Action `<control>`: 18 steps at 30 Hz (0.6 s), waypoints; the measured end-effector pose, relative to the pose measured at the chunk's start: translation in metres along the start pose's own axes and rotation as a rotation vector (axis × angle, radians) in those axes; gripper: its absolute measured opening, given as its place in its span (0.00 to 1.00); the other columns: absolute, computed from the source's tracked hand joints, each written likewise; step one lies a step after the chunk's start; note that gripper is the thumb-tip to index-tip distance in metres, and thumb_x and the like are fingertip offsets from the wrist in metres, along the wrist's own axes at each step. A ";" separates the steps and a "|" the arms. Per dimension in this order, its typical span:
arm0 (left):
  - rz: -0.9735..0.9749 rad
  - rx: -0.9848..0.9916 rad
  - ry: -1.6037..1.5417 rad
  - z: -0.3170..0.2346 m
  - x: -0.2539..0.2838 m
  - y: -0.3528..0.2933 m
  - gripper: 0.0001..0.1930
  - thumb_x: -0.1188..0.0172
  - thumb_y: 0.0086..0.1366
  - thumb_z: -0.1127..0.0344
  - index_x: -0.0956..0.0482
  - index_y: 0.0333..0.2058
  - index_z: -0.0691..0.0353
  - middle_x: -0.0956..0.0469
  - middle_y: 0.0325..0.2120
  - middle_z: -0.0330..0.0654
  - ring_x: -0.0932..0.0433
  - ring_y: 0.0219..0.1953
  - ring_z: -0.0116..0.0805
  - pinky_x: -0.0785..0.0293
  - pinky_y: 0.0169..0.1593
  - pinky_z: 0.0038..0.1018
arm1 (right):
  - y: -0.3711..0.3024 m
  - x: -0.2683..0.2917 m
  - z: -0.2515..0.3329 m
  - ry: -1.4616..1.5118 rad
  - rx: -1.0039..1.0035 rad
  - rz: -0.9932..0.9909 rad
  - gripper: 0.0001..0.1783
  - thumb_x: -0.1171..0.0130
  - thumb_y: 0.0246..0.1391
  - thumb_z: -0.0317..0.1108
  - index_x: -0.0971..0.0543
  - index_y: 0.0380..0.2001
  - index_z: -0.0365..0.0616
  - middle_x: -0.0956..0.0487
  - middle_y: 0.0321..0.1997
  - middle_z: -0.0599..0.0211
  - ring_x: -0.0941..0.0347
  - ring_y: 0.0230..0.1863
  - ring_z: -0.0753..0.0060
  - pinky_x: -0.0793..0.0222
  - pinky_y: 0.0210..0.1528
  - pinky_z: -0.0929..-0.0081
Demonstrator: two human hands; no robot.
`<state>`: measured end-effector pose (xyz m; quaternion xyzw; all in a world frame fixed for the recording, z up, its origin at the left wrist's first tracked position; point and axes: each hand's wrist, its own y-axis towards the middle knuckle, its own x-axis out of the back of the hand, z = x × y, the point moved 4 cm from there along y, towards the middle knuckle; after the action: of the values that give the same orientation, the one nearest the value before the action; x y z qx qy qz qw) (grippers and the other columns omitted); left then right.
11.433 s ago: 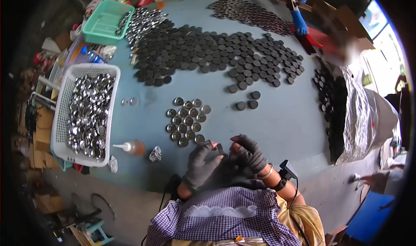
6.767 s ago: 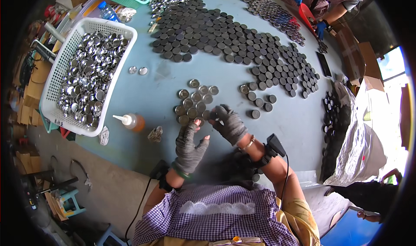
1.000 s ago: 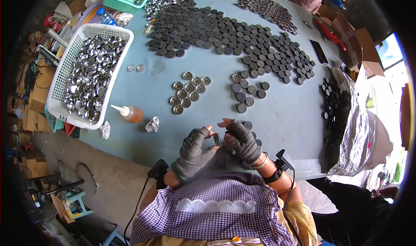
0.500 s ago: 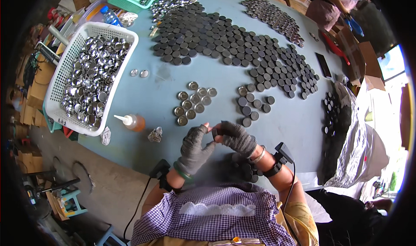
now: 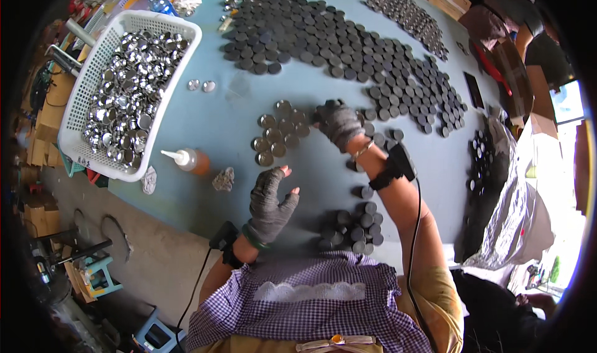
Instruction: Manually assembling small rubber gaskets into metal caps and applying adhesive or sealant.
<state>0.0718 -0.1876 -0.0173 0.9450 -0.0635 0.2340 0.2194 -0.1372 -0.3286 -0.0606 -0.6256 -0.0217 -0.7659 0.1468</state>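
My left hand (image 5: 270,205), in a grey fingerless glove, is held above the near part of the table. Its thumb and fingers are apart, with nothing between them. My right hand (image 5: 339,125), gloved alike, reaches further out, beside a small cluster of round silver caps (image 5: 274,135). Its fingers curl downward and their tips are mostly hidden, so what they grip cannot be made out. Dark round caps (image 5: 380,93) lie just beyond and right of it. Close to my body is a small pile of dark caps (image 5: 356,230).
A white basket (image 5: 194,55) full of shiny caps stands on the left. Nearby are a squeeze bottle (image 5: 198,162) of orange liquid and a crumpled wad (image 5: 223,179). A phone (image 5: 473,90) lies at right, near crinkled silver sheeting (image 5: 507,197). Another person (image 5: 513,14) is at far right.
My hands have separated from around a small dark round piece. The right one has reached forward to the caps; the left has dropped back slightly, its fingers now apart. My view has shifted a little.
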 end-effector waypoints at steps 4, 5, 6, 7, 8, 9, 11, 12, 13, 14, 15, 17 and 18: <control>0.189 -0.112 0.013 -0.011 -0.006 -0.020 0.26 0.33 0.48 0.78 0.27 0.49 0.66 0.21 0.39 0.49 0.21 0.43 0.46 0.25 0.49 0.35 | -0.018 0.007 -0.035 -0.337 -0.154 0.027 0.15 0.42 0.51 0.39 0.19 0.41 0.47 0.22 0.46 0.58 0.28 0.52 0.51 0.32 0.55 0.58; 0.277 -0.100 0.019 -0.014 -0.012 -0.027 0.25 0.32 0.49 0.73 0.26 0.49 0.63 0.22 0.41 0.49 0.21 0.43 0.47 0.24 0.48 0.36 | -0.031 0.014 -0.038 -0.336 -0.161 0.026 0.15 0.42 0.51 0.39 0.19 0.41 0.47 0.22 0.46 0.58 0.28 0.52 0.51 0.32 0.55 0.58; 0.281 -0.105 0.017 -0.019 -0.014 -0.033 0.25 0.32 0.49 0.73 0.26 0.49 0.63 0.22 0.41 0.49 0.21 0.43 0.47 0.24 0.48 0.36 | -0.051 0.026 -0.039 -0.199 -0.184 -0.178 0.16 0.42 0.51 0.37 0.21 0.44 0.47 0.23 0.49 0.56 0.29 0.53 0.50 0.32 0.55 0.57; 0.435 -0.100 0.055 -0.028 -0.022 -0.038 0.25 0.32 0.51 0.69 0.26 0.50 0.62 0.22 0.43 0.48 0.22 0.44 0.47 0.24 0.49 0.37 | -0.076 0.040 -0.041 -0.068 -0.214 -0.383 0.17 0.43 0.51 0.36 0.23 0.46 0.46 0.24 0.51 0.55 0.30 0.53 0.49 0.32 0.55 0.56; 0.584 -0.086 0.105 -0.033 -0.028 -0.046 0.25 0.33 0.52 0.66 0.26 0.50 0.61 0.23 0.45 0.47 0.23 0.46 0.47 0.24 0.49 0.37 | -0.092 0.045 -0.035 -0.067 -0.218 -0.386 0.17 0.43 0.51 0.36 0.23 0.46 0.46 0.24 0.51 0.55 0.30 0.53 0.49 0.32 0.55 0.56; 0.645 -0.066 0.127 -0.032 -0.034 -0.056 0.26 0.34 0.53 0.60 0.26 0.52 0.59 0.24 0.48 0.45 0.25 0.49 0.45 0.25 0.51 0.39 | -0.108 0.053 -0.027 0.007 -0.151 -0.458 0.19 0.43 0.51 0.35 0.24 0.47 0.46 0.25 0.52 0.54 0.31 0.54 0.49 0.32 0.55 0.55; 0.658 -0.111 0.172 -0.036 -0.047 -0.068 0.27 0.34 0.53 0.60 0.26 0.52 0.59 0.24 0.47 0.45 0.25 0.50 0.45 0.26 0.52 0.40 | -0.143 0.060 -0.015 0.071 -0.064 -0.555 0.23 0.41 0.49 0.34 0.27 0.50 0.44 0.25 0.51 0.53 0.31 0.53 0.46 0.32 0.54 0.54; 0.663 -0.139 0.225 -0.037 -0.051 -0.072 0.28 0.33 0.53 0.59 0.27 0.53 0.59 0.24 0.47 0.45 0.26 0.51 0.44 0.27 0.53 0.40 | -0.155 0.057 -0.011 0.139 -0.055 -0.560 0.24 0.38 0.46 0.34 0.27 0.49 0.43 0.25 0.50 0.52 0.31 0.53 0.44 0.32 0.54 0.53; 0.696 -0.128 0.240 -0.038 -0.056 -0.074 0.28 0.34 0.53 0.57 0.26 0.53 0.58 0.24 0.48 0.44 0.27 0.52 0.43 0.29 0.56 0.41 | -0.170 0.054 -0.007 0.188 -0.018 -0.596 0.24 0.38 0.46 0.33 0.27 0.49 0.42 0.24 0.49 0.52 0.30 0.51 0.45 0.31 0.53 0.54; 0.697 -0.136 0.240 -0.039 -0.057 -0.074 0.28 0.34 0.53 0.57 0.26 0.53 0.58 0.24 0.48 0.44 0.27 0.52 0.43 0.29 0.56 0.41 | -0.183 0.052 0.000 0.238 0.023 -0.631 0.24 0.38 0.46 0.31 0.27 0.50 0.42 0.24 0.48 0.52 0.29 0.50 0.45 0.30 0.52 0.55; 0.688 -0.145 0.250 -0.041 -0.058 -0.073 0.28 0.33 0.53 0.58 0.26 0.53 0.58 0.24 0.47 0.44 0.25 0.50 0.44 0.28 0.54 0.40 | -0.195 0.051 0.006 0.236 0.021 -0.637 0.24 0.38 0.46 0.31 0.27 0.50 0.42 0.24 0.48 0.52 0.29 0.50 0.45 0.30 0.52 0.55; 0.676 -0.162 0.265 -0.044 -0.059 -0.069 0.28 0.32 0.52 0.60 0.25 0.52 0.59 0.24 0.47 0.44 0.24 0.49 0.44 0.26 0.53 0.39 | -0.210 0.040 0.013 0.645 -0.201 -0.314 0.23 0.39 0.50 0.28 0.28 0.51 0.41 0.23 0.48 0.58 0.27 0.46 0.59 0.30 0.51 0.64; 0.609 -0.054 0.139 -0.044 -0.054 -0.065 0.27 0.31 0.52 0.63 0.25 0.51 0.60 0.23 0.46 0.44 0.23 0.46 0.43 0.25 0.51 0.37 | -0.217 0.031 0.018 0.647 -0.197 -0.320 0.23 0.39 0.50 0.28 0.28 0.51 0.41 0.23 0.48 0.58 0.27 0.46 0.59 0.30 0.51 0.64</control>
<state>0.0203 -0.1089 -0.0334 0.8581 -0.3347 0.3512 0.1681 -0.1806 -0.1238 0.0059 -0.3511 0.0020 -0.9356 -0.0365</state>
